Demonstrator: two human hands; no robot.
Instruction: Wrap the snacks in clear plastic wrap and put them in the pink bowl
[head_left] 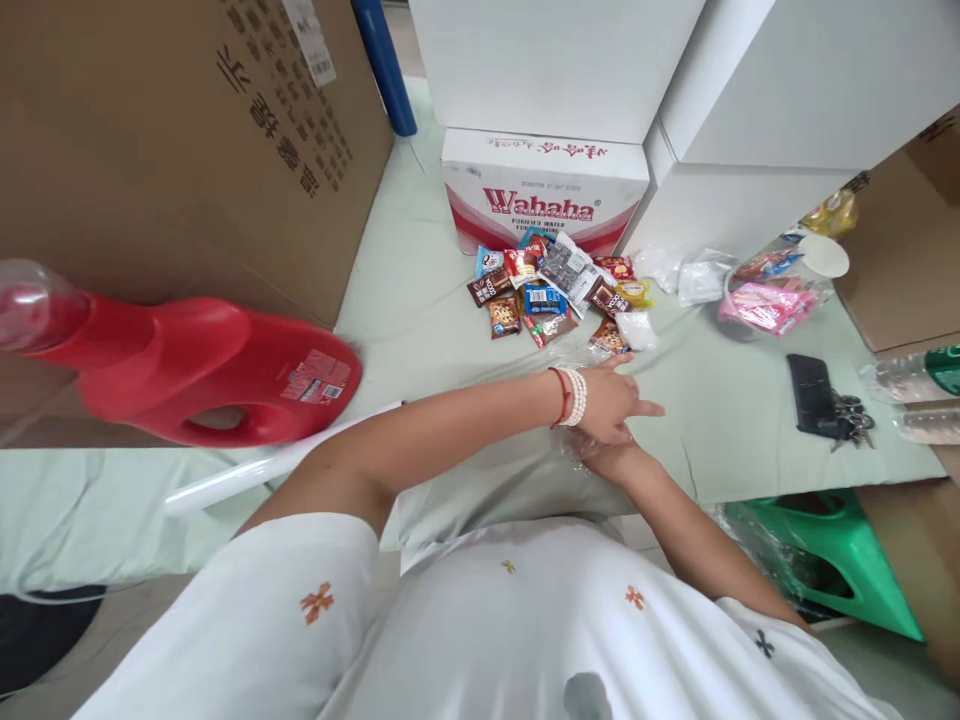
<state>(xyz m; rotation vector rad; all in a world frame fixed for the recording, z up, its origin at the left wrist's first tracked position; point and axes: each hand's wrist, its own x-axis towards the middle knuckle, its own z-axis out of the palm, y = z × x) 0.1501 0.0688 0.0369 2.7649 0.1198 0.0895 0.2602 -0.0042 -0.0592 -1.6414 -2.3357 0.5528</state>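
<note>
1. I read my left hand (609,402), just right of centre frame, as mostly open. The fingers are stretched out towards the right edge and the thumb is raised, with nothing pinched that I can see.
2. My right hand (611,462) lies directly under the left and touches it. It is so covered that I cannot tell how far it is closed or whether it grips anything.
3. The clear plastic film (571,442) shows as a crinkled sheen at my wrists, on the pale green cloth (420,300). Its edges are hard to make out, so I would find its edge by touch first, I judge.
4. I would uncross my hands so that each takes its own side of the film, because stacked as they are, one blocks my view of the other.
5. The snack packets (551,290) lie in a loose pile just above my hands, in front of the Wahaha carton (544,195). I would draw from the near edge of the pile, one packet at a time.
6. I would mind the red jug (217,375) at left frame, near my left forearm, and the phone and keys (817,398) at right.
</note>
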